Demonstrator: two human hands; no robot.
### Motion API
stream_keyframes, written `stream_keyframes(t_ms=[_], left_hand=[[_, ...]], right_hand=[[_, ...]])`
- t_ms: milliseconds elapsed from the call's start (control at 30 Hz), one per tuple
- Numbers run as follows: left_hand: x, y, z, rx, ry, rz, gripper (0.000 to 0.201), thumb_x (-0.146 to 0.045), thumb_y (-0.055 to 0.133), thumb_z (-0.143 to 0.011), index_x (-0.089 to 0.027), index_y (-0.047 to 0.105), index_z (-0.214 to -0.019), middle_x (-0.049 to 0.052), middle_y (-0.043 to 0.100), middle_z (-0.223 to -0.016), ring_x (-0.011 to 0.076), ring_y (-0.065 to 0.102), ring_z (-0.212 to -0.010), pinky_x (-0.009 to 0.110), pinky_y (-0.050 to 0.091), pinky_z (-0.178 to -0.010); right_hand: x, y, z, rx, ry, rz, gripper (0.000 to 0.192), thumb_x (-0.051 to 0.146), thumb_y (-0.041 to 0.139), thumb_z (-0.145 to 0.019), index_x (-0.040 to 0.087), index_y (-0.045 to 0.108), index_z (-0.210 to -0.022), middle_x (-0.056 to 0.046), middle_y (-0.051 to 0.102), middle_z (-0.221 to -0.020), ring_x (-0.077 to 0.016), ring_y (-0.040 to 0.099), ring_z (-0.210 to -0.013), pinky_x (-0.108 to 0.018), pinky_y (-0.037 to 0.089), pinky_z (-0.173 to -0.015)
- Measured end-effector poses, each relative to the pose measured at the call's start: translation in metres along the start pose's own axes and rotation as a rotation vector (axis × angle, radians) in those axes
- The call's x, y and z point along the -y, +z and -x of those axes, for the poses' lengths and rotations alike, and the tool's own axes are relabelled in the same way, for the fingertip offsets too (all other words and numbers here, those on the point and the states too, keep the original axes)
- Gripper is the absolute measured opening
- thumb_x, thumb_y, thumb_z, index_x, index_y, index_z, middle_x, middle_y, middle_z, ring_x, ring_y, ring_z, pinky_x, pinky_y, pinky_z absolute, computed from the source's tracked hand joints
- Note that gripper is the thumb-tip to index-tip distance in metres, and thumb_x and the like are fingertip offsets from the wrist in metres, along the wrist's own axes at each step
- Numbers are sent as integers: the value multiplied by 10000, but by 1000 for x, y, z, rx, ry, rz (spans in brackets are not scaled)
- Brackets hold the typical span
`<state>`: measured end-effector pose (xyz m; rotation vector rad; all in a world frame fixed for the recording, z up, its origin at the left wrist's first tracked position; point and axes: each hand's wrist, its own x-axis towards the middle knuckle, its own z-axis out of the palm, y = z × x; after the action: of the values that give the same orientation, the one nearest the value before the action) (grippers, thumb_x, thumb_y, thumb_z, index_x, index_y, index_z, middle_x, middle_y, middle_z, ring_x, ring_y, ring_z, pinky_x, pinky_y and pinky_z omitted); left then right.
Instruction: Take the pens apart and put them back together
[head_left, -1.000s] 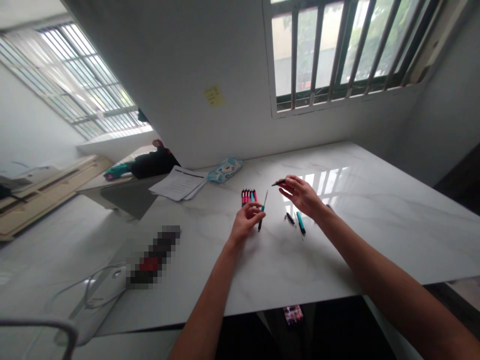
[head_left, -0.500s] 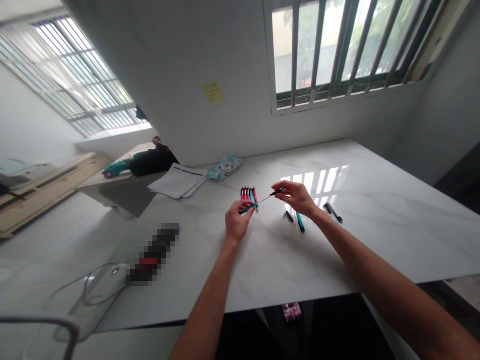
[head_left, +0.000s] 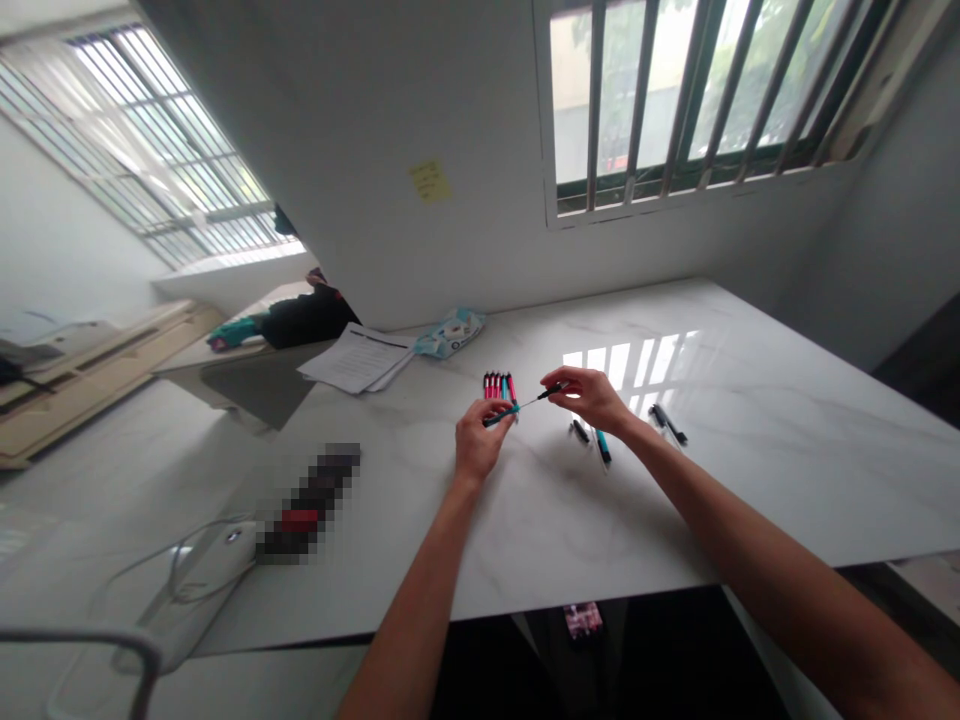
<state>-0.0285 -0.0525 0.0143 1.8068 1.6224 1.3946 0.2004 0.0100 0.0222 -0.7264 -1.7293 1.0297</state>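
Observation:
My left hand [head_left: 476, 445] pinches a teal pen barrel [head_left: 500, 415] with its open end toward the right. In the fingers of my right hand [head_left: 594, 397] is a black pen part [head_left: 550, 391]. A thin refill [head_left: 529, 401] runs from this black part to the mouth of the barrel, bridging the gap between the hands. Just beyond my left hand lie several red and teal pens [head_left: 496, 384] in a row. Below my right hand rest a short black pen piece [head_left: 580, 432] and a teal pen barrel [head_left: 603, 448]; more black pen parts [head_left: 670, 424] lie to its right.
Papers [head_left: 355, 358] and a blue-white soft pack [head_left: 451, 333] lie by the wall at the back of the marble-patterned table [head_left: 555, 540]. A pixelated dark object [head_left: 311, 505] and a white device with a cable [head_left: 202, 575] are at the left.
My right hand has come slightly closer to the left, so the exposed stretch of refill between them is a little shorter. The pens on the table have stayed put.

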Motion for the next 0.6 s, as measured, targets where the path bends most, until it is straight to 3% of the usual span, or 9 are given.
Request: stream_keyframes(t_ms=[167, 433, 600], left_hand=[[-4, 4, 3, 55, 48, -36, 103, -261, 764, -832, -243, 777, -932, 35, 761, -985, 189, 670, -870, 316, 525, -847], [-1, 8, 3, 90, 69, -3, 97, -264, 768, -838, -236, 772, -931, 35, 770, -984, 197, 695, -893, 328, 534, -851], [-1, 10, 3, 90, 82, -32, 93, -268, 780, -834, -241, 781, -923, 33, 777, -977, 195, 679, -855, 327, 528, -833]], right_hand=[[-7, 11, 5, 88, 13, -24, 218, 298, 739, -820, 222, 780, -1020, -50, 787, -1010, -213, 762, -926, -399, 634, -930], [-10, 12, 5, 87, 41, -12, 260, 428, 814, -793, 219, 788, -945, -47, 801, -937, -223, 767, -875, -387, 629, -897], [-12, 11, 6, 103, 93, 63, 322, 519, 720, -892, 207, 779, -947, -57, 780, -783, -198, 733, -691, -343, 605, -706]])
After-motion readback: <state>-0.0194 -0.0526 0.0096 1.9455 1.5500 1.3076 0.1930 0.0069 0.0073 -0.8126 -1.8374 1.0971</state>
